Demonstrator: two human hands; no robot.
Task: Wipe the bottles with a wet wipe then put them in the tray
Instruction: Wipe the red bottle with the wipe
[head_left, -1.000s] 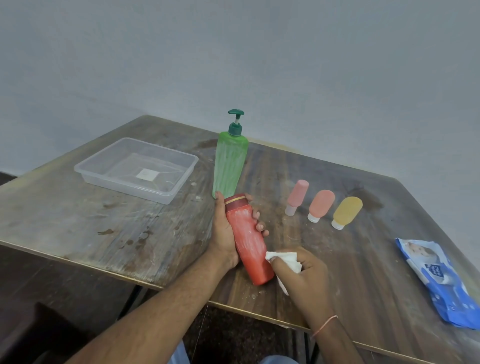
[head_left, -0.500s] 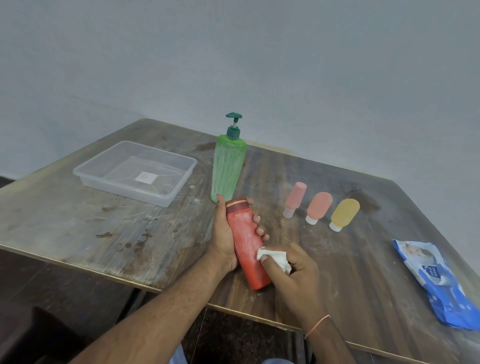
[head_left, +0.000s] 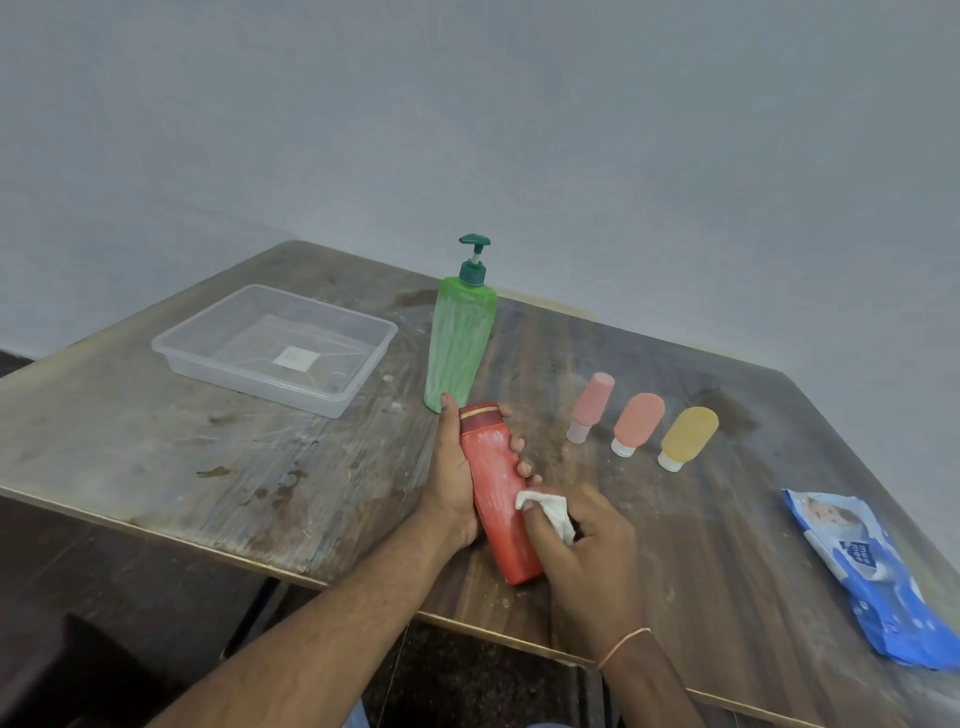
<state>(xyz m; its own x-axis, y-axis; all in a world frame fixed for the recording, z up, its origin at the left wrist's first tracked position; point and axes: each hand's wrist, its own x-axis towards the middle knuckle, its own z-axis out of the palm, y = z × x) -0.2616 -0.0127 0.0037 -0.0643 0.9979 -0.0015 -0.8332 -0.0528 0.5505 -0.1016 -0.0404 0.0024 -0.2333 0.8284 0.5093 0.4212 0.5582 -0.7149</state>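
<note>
1. worn wooden table (head_left: 156, 457) with scratches and pale stains fills the lower part of the view; behind it stands a plain grey wall (head_left: 519, 130).
2. at 6 o'clock, nearest to the camera, the right hand (head_left: 582, 540) pinches a crumpled white wet wipe (head_left: 545, 512) and presses it on the side of the red bottle (head_left: 496, 493). a thin pink thread (head_left: 621, 647) goes around the right wrist.
3. just left of it, the left hand (head_left: 454, 478) grips the red bottle, with the thumb on the left side near the cap and the fingers curled around the right side. the bottle is tilted, its cap pointing to 12 o'clock and its base near the front edge of the table.
4. at 4 o'clock, well apart from the hands, a blue pack of wipes (head_left: 867, 566) lies flat near the right edge.
5. at 2 o'clock three small bottles lie in a row, caps toward the camera: pink bottle (head_left: 592, 405), orange bottle (head_left: 636, 422), yellow bottle (head_left: 687, 436).
6. at 12 o'clock, just behind the left hand, a green pump bottle (head_left: 460, 343) stands upright.
7. at 10 o'clock is the clear plastic tray (head_left: 197, 332), with only a white label (head_left: 296, 357) on its bottom.
</note>
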